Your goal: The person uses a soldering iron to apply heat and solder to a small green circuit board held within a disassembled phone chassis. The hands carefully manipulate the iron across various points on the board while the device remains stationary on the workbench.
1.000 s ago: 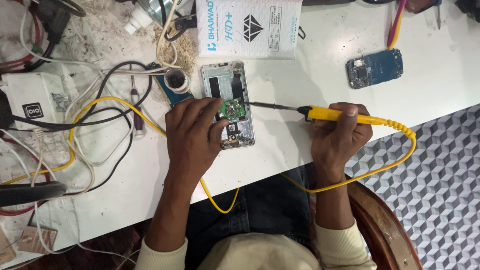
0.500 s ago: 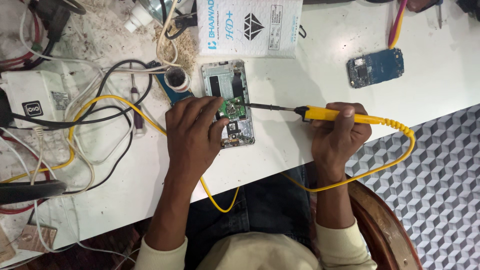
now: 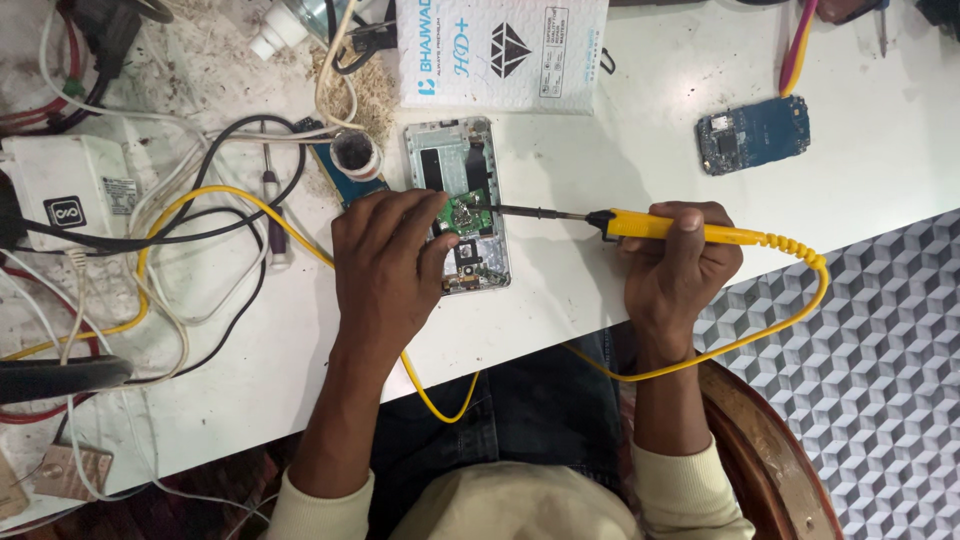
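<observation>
We pin the opened phone (image 3: 460, 215) on the white bench (image 3: 600, 300) with our left hand (image 3: 385, 265) (fingers flat), right hand (image 3: 675, 265) closed around the yellow soldering iron (image 3: 690, 230), tip at its green board (image 3: 462, 212); a slip could scorch nearby parts.

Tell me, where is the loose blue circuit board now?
In the head view, the blue circuit board lies alone on the white table, upper right, beyond the right hand.

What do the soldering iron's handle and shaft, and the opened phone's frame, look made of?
Soldering iron handle: yellow plastic, smooth, slight sheen. Its shaft: dark metal, thin and dull. Opened phone frame: silvery, probably metal, though painted plastic is possible; a green circuit board sits inside.
</observation>
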